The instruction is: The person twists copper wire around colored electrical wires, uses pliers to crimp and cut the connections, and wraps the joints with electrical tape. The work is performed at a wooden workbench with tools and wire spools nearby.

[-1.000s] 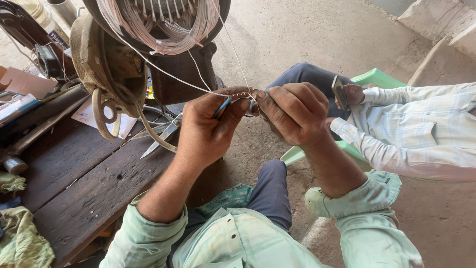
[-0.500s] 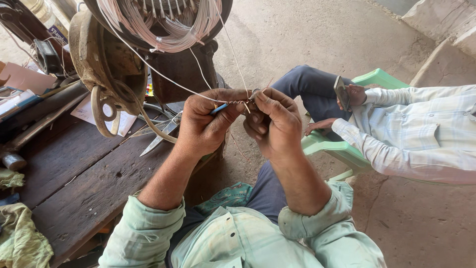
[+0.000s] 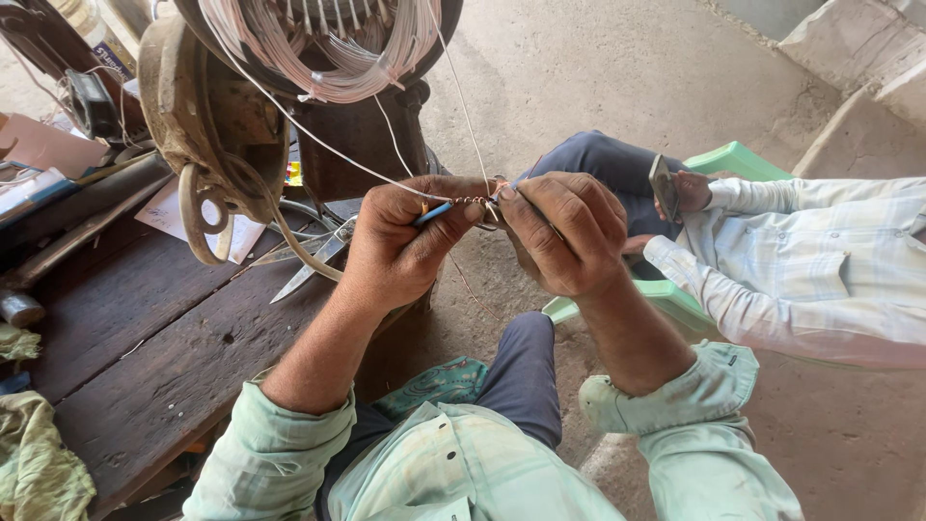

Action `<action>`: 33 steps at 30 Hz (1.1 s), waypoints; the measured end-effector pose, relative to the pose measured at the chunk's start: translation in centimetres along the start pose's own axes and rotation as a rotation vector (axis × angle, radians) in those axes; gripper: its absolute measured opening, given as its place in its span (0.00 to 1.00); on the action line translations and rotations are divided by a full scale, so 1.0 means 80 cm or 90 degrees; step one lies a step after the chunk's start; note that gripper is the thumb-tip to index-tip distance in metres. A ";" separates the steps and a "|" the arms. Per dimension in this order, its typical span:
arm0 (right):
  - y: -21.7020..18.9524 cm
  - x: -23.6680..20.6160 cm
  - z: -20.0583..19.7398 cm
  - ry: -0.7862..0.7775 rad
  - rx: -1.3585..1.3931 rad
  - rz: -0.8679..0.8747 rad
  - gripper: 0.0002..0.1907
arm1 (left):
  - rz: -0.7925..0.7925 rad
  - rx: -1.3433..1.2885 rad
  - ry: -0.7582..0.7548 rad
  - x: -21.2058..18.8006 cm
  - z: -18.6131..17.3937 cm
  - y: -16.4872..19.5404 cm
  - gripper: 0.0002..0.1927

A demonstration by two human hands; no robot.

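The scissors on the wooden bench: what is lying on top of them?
A curved tan strap crosses over the scissors. The left hand covers their handle end, so that part is hidden.

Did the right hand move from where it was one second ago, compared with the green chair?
Yes. The right hand has shifted left, away from the green chair and toward the motor housing, and now meets the left hand at the twisted wire.

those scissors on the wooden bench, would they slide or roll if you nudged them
The scissors lie flat on the rough wooden bench, so they would probably scrape rather than roll. Being metal, they are likely stiff and fairly heavy for their size. Their blades look slightly parted, so they might pivot.
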State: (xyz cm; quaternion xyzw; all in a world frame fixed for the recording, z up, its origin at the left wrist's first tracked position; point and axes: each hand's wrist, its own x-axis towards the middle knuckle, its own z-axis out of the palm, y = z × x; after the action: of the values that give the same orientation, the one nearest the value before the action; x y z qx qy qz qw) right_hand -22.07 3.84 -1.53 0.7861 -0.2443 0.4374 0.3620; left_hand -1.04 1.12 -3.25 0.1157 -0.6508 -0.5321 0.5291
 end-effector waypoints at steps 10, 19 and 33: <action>-0.064 -0.032 0.034 0.314 1.170 0.852 0.09 | 0.002 0.060 -0.009 0.003 -0.008 -0.020 0.11; -0.013 -0.037 0.014 0.083 0.157 0.209 0.05 | -0.065 0.112 0.060 -0.014 -0.003 -0.019 0.09; -0.023 -0.010 0.013 0.037 0.025 0.123 0.11 | -0.036 0.103 0.039 -0.008 -0.007 -0.013 0.09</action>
State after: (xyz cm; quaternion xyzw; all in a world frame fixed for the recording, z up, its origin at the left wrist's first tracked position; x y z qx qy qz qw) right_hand -20.65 4.25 -3.26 0.7529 -0.2992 0.4978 0.3096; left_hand -0.76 0.82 -4.53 0.1927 -0.6716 -0.4889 0.5223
